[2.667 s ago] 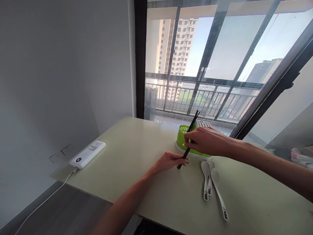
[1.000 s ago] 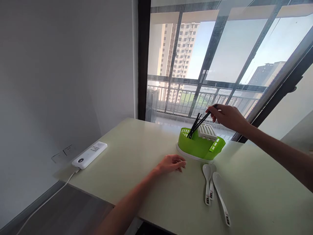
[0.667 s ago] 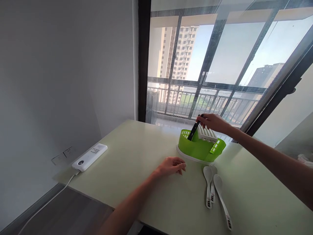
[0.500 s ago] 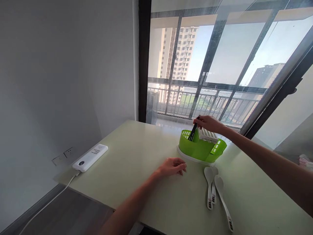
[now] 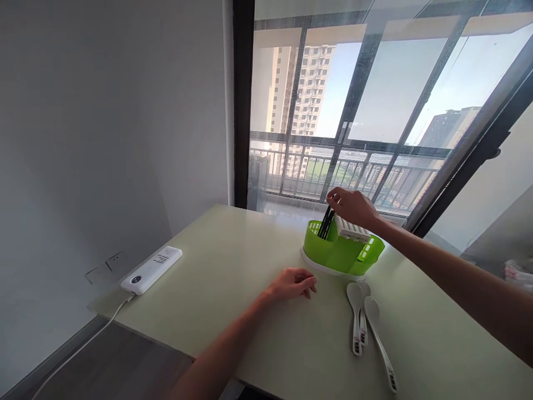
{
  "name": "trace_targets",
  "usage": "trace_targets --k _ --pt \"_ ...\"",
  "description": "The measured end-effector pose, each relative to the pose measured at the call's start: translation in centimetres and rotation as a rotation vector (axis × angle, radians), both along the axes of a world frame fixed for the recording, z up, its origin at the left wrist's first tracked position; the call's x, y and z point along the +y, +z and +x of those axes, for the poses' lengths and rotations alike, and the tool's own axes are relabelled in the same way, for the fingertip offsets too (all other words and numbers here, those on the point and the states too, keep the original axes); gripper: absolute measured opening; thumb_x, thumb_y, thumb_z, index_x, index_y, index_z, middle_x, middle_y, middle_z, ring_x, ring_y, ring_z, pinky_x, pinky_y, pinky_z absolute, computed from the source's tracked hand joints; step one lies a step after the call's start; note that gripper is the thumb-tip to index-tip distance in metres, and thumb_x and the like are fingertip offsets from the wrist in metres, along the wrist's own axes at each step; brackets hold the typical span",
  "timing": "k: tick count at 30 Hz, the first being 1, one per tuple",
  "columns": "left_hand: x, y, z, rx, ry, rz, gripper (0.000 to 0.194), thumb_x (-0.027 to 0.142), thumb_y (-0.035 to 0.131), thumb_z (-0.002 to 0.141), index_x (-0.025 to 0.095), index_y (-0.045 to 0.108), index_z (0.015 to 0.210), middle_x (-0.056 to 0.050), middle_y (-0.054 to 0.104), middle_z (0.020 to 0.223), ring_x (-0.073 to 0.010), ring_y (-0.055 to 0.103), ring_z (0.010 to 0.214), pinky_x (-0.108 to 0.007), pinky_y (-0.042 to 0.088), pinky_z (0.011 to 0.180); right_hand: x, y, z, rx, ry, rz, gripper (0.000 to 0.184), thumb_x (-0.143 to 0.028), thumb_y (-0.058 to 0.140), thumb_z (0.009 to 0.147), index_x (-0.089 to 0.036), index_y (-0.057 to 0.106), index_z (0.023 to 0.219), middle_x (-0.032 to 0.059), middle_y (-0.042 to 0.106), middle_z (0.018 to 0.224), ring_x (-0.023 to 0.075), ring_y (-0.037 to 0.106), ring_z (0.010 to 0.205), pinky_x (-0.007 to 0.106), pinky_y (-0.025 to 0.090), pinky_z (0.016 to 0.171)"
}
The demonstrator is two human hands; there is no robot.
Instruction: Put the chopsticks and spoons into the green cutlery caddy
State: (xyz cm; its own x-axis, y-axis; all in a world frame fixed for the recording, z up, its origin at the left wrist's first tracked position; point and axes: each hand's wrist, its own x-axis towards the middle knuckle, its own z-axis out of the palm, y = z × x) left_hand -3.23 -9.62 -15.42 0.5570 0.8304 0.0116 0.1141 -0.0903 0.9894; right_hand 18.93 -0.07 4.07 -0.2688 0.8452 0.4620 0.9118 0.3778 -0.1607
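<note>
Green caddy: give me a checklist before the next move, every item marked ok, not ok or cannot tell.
1. Green caddy upright on the table: ok.
2. Black chopsticks in the caddy: ok, leaning in its left end.
3. Right hand away from the chopsticks: not ok, it is at their upper ends.
4. Its grip on them: cannot tell, the contact is hidden.
5. Left hand free: ok, nothing visible in it.
6. Three white spoons clear of both hands: ok, on the table.
</note>
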Motion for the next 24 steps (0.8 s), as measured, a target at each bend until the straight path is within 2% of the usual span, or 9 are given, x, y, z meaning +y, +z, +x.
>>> trace_targets --k 3,5,9,13,15,18,21,24 --pt "0.1 -0.2 0.0 0.007 -0.007 0.008 0.06 0.071 0.062 0.079 0.014 0.068 0.097 -0.008 0.074 0.091 -0.012 0.067 0.066 -0.026 0.049 0.065 -3.3 0.0 -0.7 -0.323 0.247 0.017 0.028 -0.039 0.041 0.099 -0.025 0.065 0.107 0.0036 0.076 0.091 0.0183 0.066 0.072 0.027 0.034 0.061" --pt "0.2 -0.3 0.1 0.014 -0.002 0.012 0.059 0.071 0.062 0.08 0.015 0.068 0.098 -0.008 0.074 0.092 -0.0122 0.067 0.067 -0.025 0.049 0.066 -5.6 -0.4 -1.1 -0.495 0.4 -0.034 0.029 -0.037 0.039 0.1 -0.026 0.065 0.101 0.0032 0.075 0.092 0.0169 0.064 0.068 0.027 0.03 0.059" --pt "0.2 -0.4 0.2 0.001 0.003 0.003 0.059 0.071 0.063 0.079 0.015 0.068 0.096 -0.007 0.074 0.091 -0.0121 0.066 0.067 -0.026 0.05 0.067 -9.4 -2.1 -0.6 -0.584 0.519 -0.18 0.034 -0.036 0.037 0.101 -0.023 0.067 0.09 0.0046 0.072 0.083 0.0155 0.063 0.064 0.028 0.031 0.06" --pt "0.2 -0.4 0.2 -0.006 0.002 0.005 0.06 0.072 0.063 0.078 0.015 0.067 0.094 -0.007 0.073 0.088 -0.0124 0.066 0.066 -0.027 0.051 0.066 -10.9 -4.5 1.9 -0.624 0.431 -0.414 0.023 -0.032 0.05 0.095 -0.027 0.071 0.1 0.0041 0.072 0.082 0.0192 0.067 0.069 0.029 0.039 0.062" --pt "0.2 -0.3 0.1 -0.006 -0.002 0.007 0.06 0.072 0.064 0.078 0.015 0.067 0.095 -0.007 0.073 0.088 -0.013 0.067 0.067 -0.027 0.051 0.066 -11.0 -6.1 3.6 -0.636 0.377 -0.534 0.02 -0.032 0.057 0.089 -0.028 0.072 0.102 0.0052 0.074 0.09 0.023 0.07 0.08 0.031 0.044 0.067" --pt "0.1 -0.1 -0.1 0.001 -0.013 0.016 0.057 0.069 0.064 0.08 0.015 0.067 0.098 -0.007 0.073 0.089 -0.0135 0.067 0.068 -0.028 0.051 0.068 -11.1 -8.7 5.8 -0.649 0.305 -0.565 0.026 -0.03 0.063 0.083 -0.023 0.07 0.108 0.0113 0.073 0.11 0.0299 0.07 0.097 0.037 0.049 0.075" --pt "0.0 0.0 -0.1 0.019 -0.005 0.023 0.056 0.068 0.063 0.081 0.015 0.067 0.098 -0.006 0.073 0.089 -0.0133 0.068 0.069 -0.027 0.051 0.069 -11.7 -11.2 7.0 -0.692 0.221 -0.572 0.036 -0.034 0.055 0.09 -0.014 0.063 0.119 0.0175 0.074 0.101 0.0349 0.073 0.09 0.042 0.05 0.072" --pt "0.0 0.0 -0.1 0.016 0.003 0.02 0.055 0.068 0.063 0.081 0.016 0.067 0.096 -0.005 0.073 0.088 -0.0127 0.067 0.068 -0.026 0.051 0.067 -12.6 -12.9 7.3 -0.662 0.134 -0.58 0.039 -0.041 0.046 0.095 -0.012 0.061 0.116 0.019 0.075 0.088 0.0375 0.073 0.081 0.041 0.047 0.065"
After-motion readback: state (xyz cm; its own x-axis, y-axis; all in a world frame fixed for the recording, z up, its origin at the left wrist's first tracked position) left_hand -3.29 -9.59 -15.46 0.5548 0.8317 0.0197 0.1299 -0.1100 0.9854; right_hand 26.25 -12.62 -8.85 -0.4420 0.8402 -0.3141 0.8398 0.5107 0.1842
